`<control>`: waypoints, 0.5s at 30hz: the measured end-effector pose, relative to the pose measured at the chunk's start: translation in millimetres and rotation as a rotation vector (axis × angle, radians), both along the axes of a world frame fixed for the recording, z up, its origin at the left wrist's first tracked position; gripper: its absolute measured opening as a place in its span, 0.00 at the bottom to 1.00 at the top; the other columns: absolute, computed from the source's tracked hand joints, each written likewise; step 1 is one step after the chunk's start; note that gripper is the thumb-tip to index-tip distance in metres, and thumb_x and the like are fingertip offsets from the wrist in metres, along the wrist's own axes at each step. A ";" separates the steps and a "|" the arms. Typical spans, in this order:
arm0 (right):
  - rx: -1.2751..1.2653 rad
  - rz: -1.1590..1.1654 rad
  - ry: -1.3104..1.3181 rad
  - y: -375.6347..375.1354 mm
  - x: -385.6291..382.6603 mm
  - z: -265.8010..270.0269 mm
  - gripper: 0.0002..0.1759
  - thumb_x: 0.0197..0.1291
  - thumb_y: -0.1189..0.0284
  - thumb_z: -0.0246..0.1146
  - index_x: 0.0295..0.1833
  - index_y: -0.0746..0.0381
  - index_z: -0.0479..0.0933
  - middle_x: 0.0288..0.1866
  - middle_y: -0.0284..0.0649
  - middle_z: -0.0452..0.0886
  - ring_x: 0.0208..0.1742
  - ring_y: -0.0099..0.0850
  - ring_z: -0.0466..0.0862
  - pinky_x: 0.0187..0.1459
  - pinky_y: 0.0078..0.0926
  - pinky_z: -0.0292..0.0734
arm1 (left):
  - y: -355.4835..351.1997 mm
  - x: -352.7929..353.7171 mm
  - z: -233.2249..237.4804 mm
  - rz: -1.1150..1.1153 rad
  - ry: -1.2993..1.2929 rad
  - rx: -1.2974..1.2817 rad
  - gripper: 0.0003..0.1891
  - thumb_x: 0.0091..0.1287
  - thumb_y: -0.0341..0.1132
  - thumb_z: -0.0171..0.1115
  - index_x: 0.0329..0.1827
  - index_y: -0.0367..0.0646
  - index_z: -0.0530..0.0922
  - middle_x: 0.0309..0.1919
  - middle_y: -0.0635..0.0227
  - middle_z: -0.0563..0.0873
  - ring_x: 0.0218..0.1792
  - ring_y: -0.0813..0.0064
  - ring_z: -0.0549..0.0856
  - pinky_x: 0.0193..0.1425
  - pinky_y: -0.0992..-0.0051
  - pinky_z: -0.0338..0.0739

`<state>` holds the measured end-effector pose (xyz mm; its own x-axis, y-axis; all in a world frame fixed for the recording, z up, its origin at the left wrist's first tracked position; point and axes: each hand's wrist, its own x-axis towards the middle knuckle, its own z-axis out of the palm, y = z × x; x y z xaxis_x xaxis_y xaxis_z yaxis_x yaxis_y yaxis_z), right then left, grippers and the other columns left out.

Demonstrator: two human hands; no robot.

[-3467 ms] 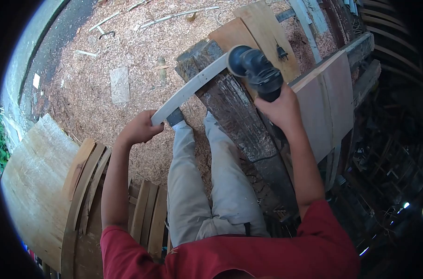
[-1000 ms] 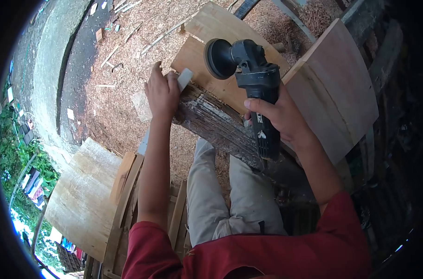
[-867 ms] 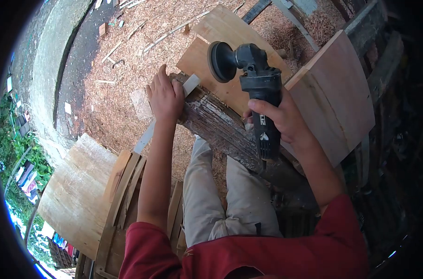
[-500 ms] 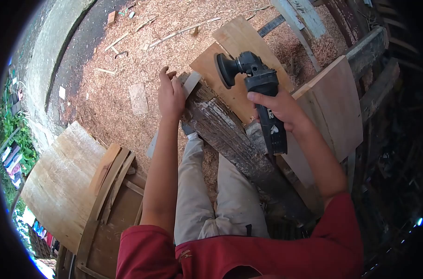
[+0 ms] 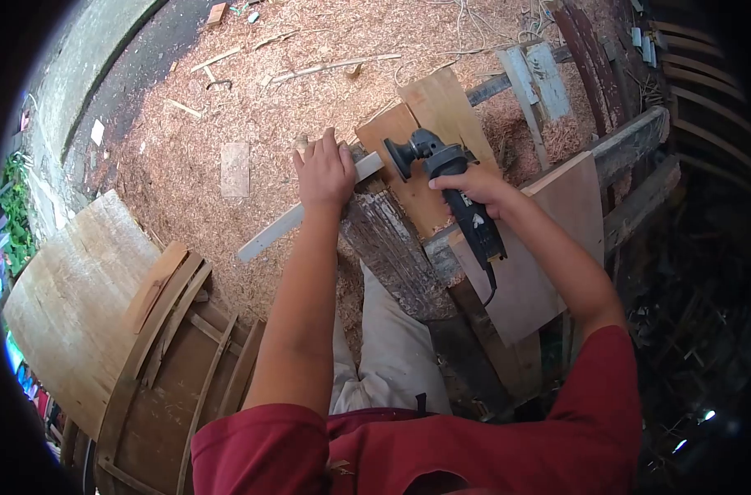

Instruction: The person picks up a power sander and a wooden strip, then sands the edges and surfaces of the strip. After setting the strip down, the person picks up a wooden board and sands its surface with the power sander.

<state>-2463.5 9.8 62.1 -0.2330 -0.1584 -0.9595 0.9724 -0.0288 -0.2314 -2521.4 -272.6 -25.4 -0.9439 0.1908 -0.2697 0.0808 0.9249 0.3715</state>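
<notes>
My right hand (image 5: 478, 186) is wrapped round the black body of an angle grinder (image 5: 466, 216). The round dark disc at its head points left, and a cord hangs from its rear end. My left hand (image 5: 326, 172) lies across a pale wooden strip (image 5: 280, 229), holding it with the fingers reaching past its far edge. One end of the strip overlaps the top of a rough, weathered timber (image 5: 392, 235); the other juts out to the left. The grinder's disc is just right of the strip's end, above tan boards (image 5: 392, 132).
Wood shavings (image 5: 309, 99) cover the ground ahead. A curved wooden frame (image 5: 157, 371) and a broad plywood sheet (image 5: 78, 289) stand at left. To the right, a plywood panel (image 5: 557, 247) leans by old beams (image 5: 639, 140). A concrete edge (image 5: 103, 66) runs along the upper left.
The strip has swung from steep to a flatter slant under my left hand, whose back now faces up. The grinder has come down and tilted slightly. The whole view has shifted.
</notes>
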 end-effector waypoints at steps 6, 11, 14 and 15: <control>-0.079 -0.095 -0.166 -5.6 3.0 -13.1 0.10 0.63 0.67 0.72 0.41 0.61 0.80 0.33 0.38 0.84 0.30 0.32 0.87 0.36 0.37 0.88 | 0.9 -4.3 11.0 0.003 -0.053 0.016 0.23 0.77 0.43 0.54 0.71 0.44 0.76 0.61 0.58 0.86 0.67 0.56 0.81 0.82 0.41 0.61; -0.117 -0.027 -0.169 -1.2 -2.2 -15.9 0.10 0.62 0.68 0.71 0.42 0.62 0.81 0.33 0.38 0.83 0.30 0.33 0.87 0.37 0.39 0.89 | 3.9 -0.7 8.4 0.030 0.127 0.008 0.22 0.74 0.41 0.55 0.70 0.47 0.76 0.62 0.63 0.85 0.68 0.58 0.79 0.81 0.41 0.61; -0.121 -0.002 -0.180 -1.2 -8.1 -14.5 0.09 0.62 0.68 0.71 0.42 0.62 0.81 0.33 0.39 0.83 0.30 0.33 0.87 0.38 0.38 0.89 | 1.3 -1.2 8.3 0.010 0.118 -0.001 0.23 0.74 0.41 0.56 0.70 0.48 0.76 0.62 0.64 0.84 0.69 0.58 0.78 0.82 0.41 0.60; -0.121 -0.001 -0.188 -0.5 -9.9 -15.0 0.09 0.62 0.68 0.71 0.42 0.62 0.81 0.34 0.39 0.83 0.30 0.33 0.87 0.38 0.38 0.89 | 1.8 -1.5 8.9 0.019 0.095 0.007 0.23 0.73 0.41 0.56 0.70 0.48 0.76 0.63 0.64 0.84 0.69 0.58 0.78 0.82 0.41 0.60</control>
<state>-2473.4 9.3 47.1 -0.0518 -0.2747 -0.9601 0.9981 -0.0466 -0.0405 -2522.8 -270.8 -16.4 -0.9687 0.1740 -0.1771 0.0984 0.9239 0.3696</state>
